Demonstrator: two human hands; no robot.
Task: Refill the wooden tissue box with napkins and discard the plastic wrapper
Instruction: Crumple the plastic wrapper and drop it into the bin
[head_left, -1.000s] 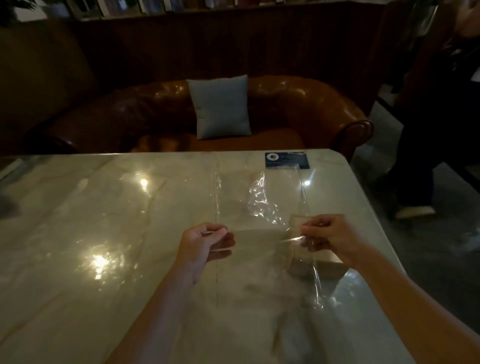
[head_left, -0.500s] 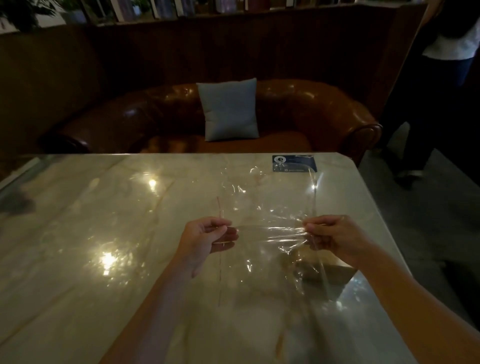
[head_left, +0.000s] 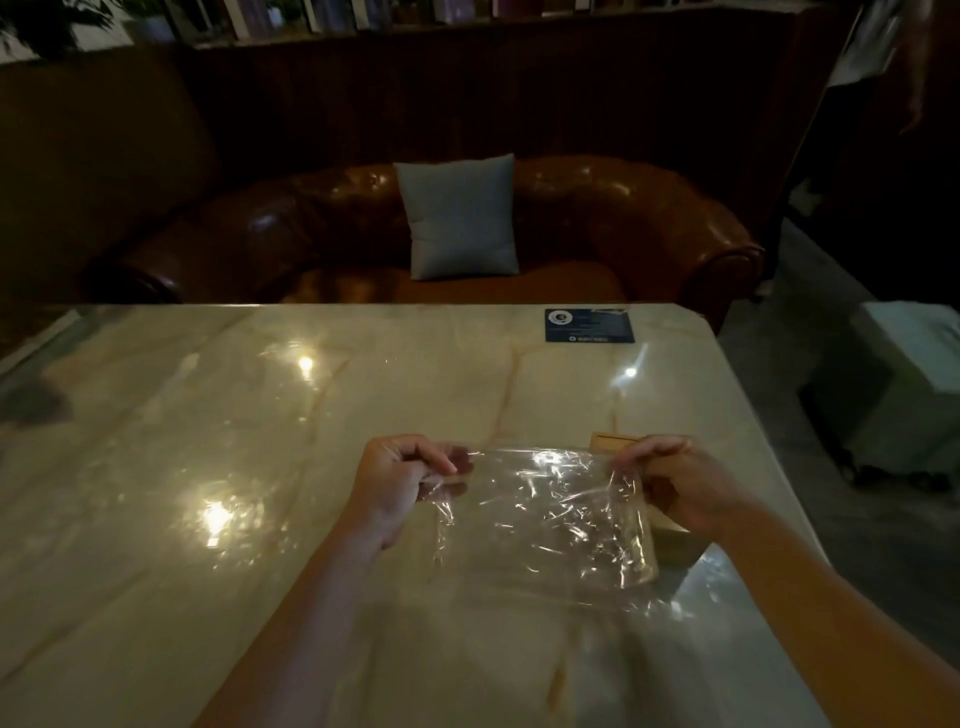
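A clear, crinkled plastic wrapper (head_left: 550, 514) is stretched between my two hands above the marble table (head_left: 208, 467). My left hand (head_left: 400, 480) pinches its left edge and my right hand (head_left: 675, 486) pinches its right edge. The sheet is folded over and hangs down from my fingers. The wooden tissue box (head_left: 615, 442) stands on the table behind my right hand, which together with the wrapper hides most of it. No napkins show.
A dark blue card (head_left: 589, 325) lies near the table's far right corner. A brown leather sofa (head_left: 649, 218) with a grey cushion (head_left: 460, 217) stands beyond the table. A pale box-like object (head_left: 914, 374) sits on the floor at the right.
The wrapper's far half, standing upright a second ago, has come down toward me, so the sheet is folded over. Both hands kept their grip. A person at the right has walked away.
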